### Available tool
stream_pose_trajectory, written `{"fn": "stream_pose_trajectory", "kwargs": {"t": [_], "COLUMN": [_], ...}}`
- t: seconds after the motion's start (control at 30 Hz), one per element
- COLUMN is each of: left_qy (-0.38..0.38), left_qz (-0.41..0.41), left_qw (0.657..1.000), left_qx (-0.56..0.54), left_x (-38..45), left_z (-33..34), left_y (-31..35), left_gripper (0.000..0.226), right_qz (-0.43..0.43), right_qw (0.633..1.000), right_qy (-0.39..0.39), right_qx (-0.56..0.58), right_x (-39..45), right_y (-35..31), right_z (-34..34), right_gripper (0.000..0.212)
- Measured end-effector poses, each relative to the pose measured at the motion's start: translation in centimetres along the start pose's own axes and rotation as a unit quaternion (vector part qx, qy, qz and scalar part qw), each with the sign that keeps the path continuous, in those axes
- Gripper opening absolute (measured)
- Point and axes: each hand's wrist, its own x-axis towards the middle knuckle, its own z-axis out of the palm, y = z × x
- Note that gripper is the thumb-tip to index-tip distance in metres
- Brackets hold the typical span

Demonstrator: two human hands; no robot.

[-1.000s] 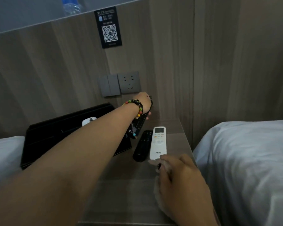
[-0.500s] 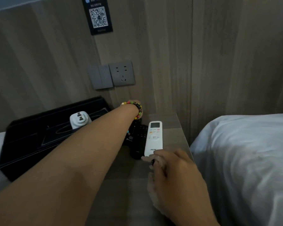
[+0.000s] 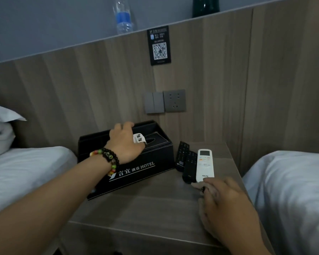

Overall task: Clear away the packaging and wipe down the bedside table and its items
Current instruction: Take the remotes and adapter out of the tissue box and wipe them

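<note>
A black hotel tissue box (image 3: pixel 147 162) stands on the wooden bedside table (image 3: pixel 155 205). My left hand (image 3: pixel 124 142), with a bead bracelet at the wrist, reaches down onto the box top and closes around a white plug adapter (image 3: pixel 139 140), whose prongs stick out by the thumb. Two black remotes (image 3: pixel 189 166) and a white AUX remote (image 3: pixel 204 165) lie side by side to the right of the box. My right hand (image 3: pixel 226 205) rests on the table with its fingers bent over a pale wipe (image 3: pixel 196 184). It touches the near end of the white remote.
White beds flank the table on the left (image 3: pixel 26 172) and right (image 3: pixel 293 190). On the wood wall panel sit a switch and socket (image 3: pixel 165 101) and a QR sign (image 3: pixel 159 46). A water bottle (image 3: pixel 123 17) and a dark vase (image 3: pixel 205 6) stand on the ledge above.
My left hand set the black remote down beside the others and moved left onto the box, over the adapter. My right hand stayed at the white remote. The view tilted up.
</note>
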Motion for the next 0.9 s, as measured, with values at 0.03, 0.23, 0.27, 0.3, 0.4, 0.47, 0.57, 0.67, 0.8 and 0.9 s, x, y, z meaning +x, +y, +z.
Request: {"fn": "stream_pose_trajectory", "kwargs": {"t": [0.03,0.23,0.27,0.3,0.4,0.47,0.57,0.67,0.8,0.9], "left_qy": [-0.006,-0.097,-0.097,-0.093,-0.054,-0.025,0.049,0.105,0.183,0.264], "left_qz": [-0.015,-0.035,-0.023,-0.017,-0.028,-0.032,0.011,0.026,0.019,-0.007], "left_qw": [1.000,0.994,0.995,0.995,0.996,0.995,0.988,0.981,0.952,0.884], "left_qx": [0.002,0.022,0.016,0.001,-0.059,-0.087,-0.143,-0.162,-0.243,-0.386], "left_x": [0.2,2.3,2.3,2.3,2.5,2.3,1.9,1.8,1.3,0.2], "left_z": [0.4,1.1,0.9,0.9,1.4,1.9,2.3,2.4,1.6,0.3], "left_y": [-0.5,-1.4,-1.4,-1.4,-1.8,-2.1,-2.3,-2.7,-2.3,-2.0], "left_gripper": [0.078,0.061,0.057,0.056,0.057,0.057,0.051,0.050,0.052,0.050], "right_qz": [-0.005,-0.040,-0.038,-0.038,-0.043,-0.050,-0.062,-0.061,-0.065,-0.061], "right_qw": [1.000,0.998,0.998,0.998,0.997,0.995,0.992,0.991,0.988,0.992], "right_qy": [0.008,0.025,0.027,0.036,0.060,0.081,0.104,0.113,0.131,0.110], "right_qx": [-0.018,-0.047,-0.044,-0.044,-0.032,-0.019,-0.024,-0.030,-0.040,-0.029], "right_x": [-0.2,-0.9,-1.0,-1.0,-0.9,-0.9,-0.9,-0.6,-0.7,-0.7], "right_y": [-0.1,0.5,0.4,0.5,0.4,0.5,0.7,1.2,1.1,1.2], "right_z": [0.1,1.2,1.2,1.4,1.7,2.0,2.2,2.7,2.6,2.7], "right_gripper": [0.025,0.040,0.041,0.042,0.041,0.034,0.027,0.035,0.029,0.033]}}
